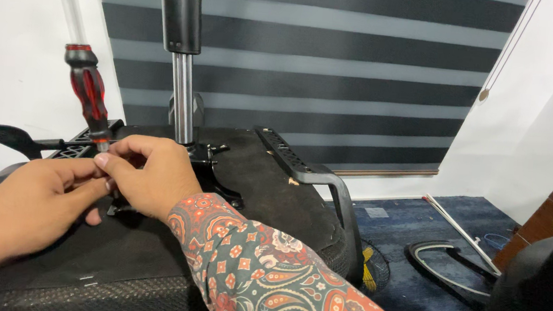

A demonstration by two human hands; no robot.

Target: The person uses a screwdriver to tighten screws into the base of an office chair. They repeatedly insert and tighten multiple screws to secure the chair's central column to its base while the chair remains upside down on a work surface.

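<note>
No packages, labels, signs or screens are visible in the head view: neither on the walls, the floor, nor the work area.

striped grey and black roller blind (312,64) fills the upper centre of the frame. white wall (549,134) at right. dark blue carpet (409,256) at lower right, with a curved black chair part (444,270) and a thin white strip (461,235) lying on it.
</note>
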